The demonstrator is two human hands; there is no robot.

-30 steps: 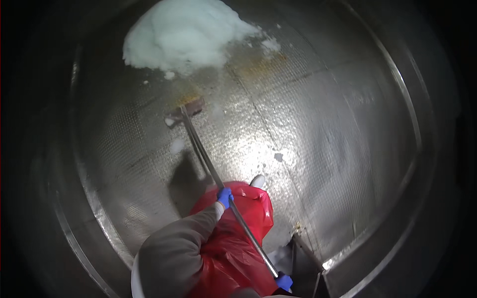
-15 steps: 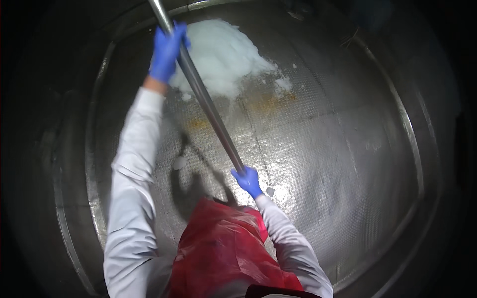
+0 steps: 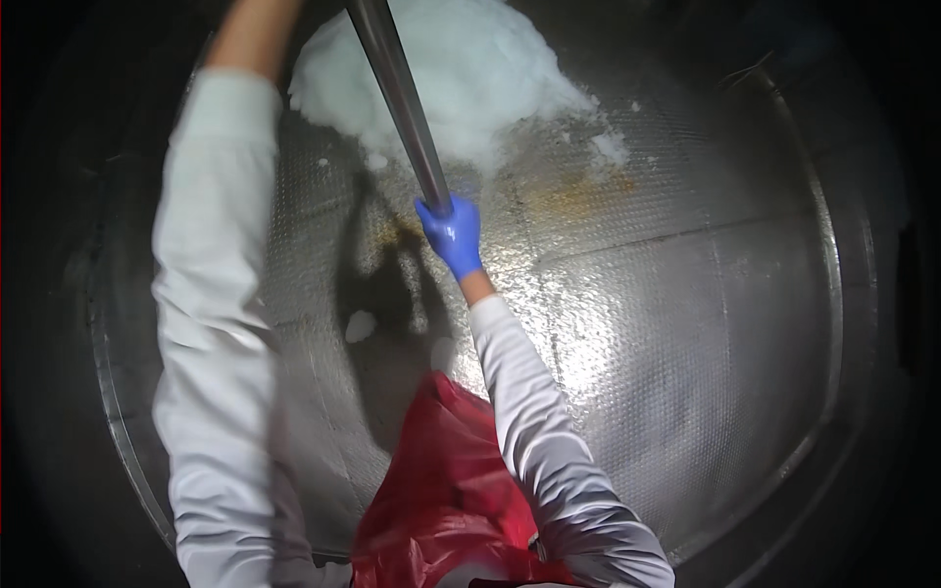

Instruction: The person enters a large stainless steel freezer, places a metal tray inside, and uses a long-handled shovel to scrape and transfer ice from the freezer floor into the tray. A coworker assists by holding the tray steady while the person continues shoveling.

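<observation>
Right hand: blue-gloved; fingers wrapped around the near end of the metal pole.
Left hand: beyond the top edge; grip cannot be told. White sleeve reaches up at left.
Floor: textured metal, with brownish stains.
Heap: white, on the floor ahead of the right hand, partly covered by the pole in view.
Pole far end: out of view.
Clump: white, just beside the heap's right edge.
Progress, as judged: pole in hand; heap and clump left on the floor.
</observation>
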